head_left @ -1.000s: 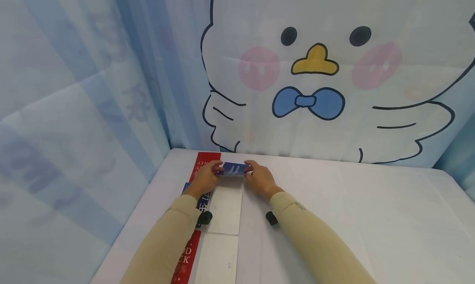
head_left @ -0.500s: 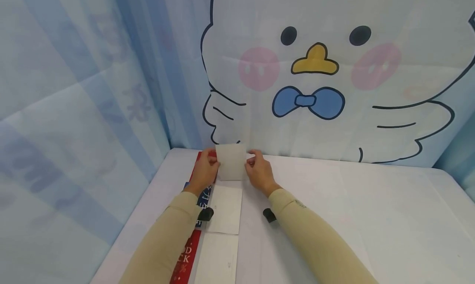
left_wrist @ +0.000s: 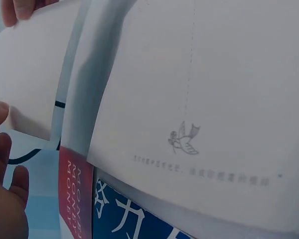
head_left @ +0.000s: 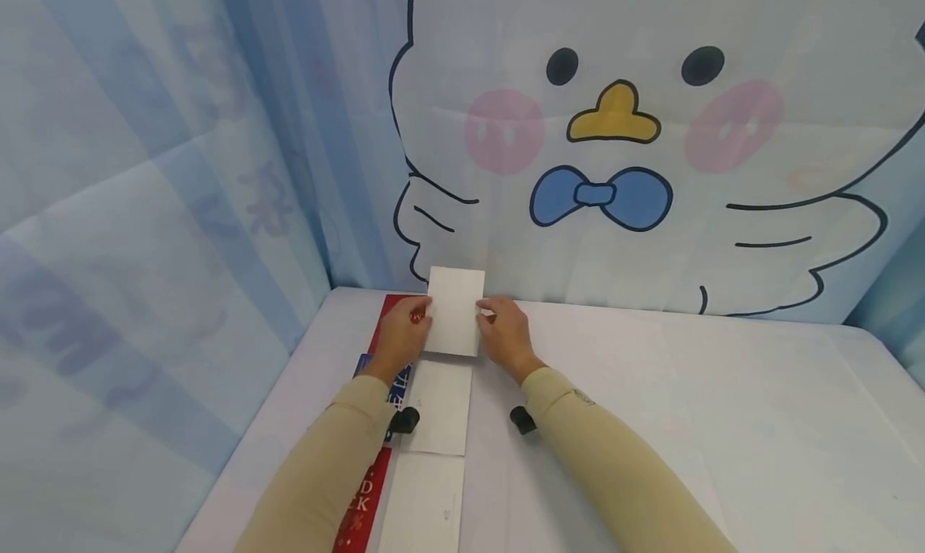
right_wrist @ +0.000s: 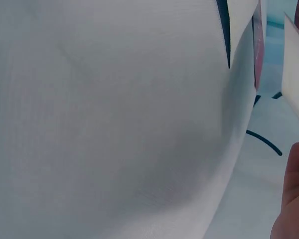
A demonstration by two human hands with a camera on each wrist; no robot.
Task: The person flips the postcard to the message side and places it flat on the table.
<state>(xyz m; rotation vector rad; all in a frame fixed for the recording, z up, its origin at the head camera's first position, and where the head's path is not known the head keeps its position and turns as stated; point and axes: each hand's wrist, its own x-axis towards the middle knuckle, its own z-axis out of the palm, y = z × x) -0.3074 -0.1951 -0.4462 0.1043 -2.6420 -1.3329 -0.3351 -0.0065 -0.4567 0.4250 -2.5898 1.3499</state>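
In the head view, both hands hold a white card (head_left: 455, 311) above the far end of the table, its plain face turned toward me. My left hand (head_left: 401, 332) pinches its left edge, and the right hand (head_left: 506, 336) pinches the opposite edge. Below it lie two more white cards, a middle one (head_left: 441, 408) and a near one (head_left: 422, 501). Seen from the left wrist, a lying card (left_wrist: 189, 74) bears a dashed line, a small winged drawing and faint lettering. The right wrist view catches the held card (right_wrist: 295, 74) nearly edge-on.
Along the left side lie red and blue printed pieces: a far red one (head_left: 390, 306), a blue one (head_left: 399, 388) and a near red one (head_left: 361, 505), partly behind the left arm. A curtain (head_left: 614, 248) with a cartoon figure hangs behind the white table (head_left: 686, 424).
The held card has tipped up and turned over: its blue printed face showed a second ago, now the plain white one does. Both hands keep their grip on its sides.
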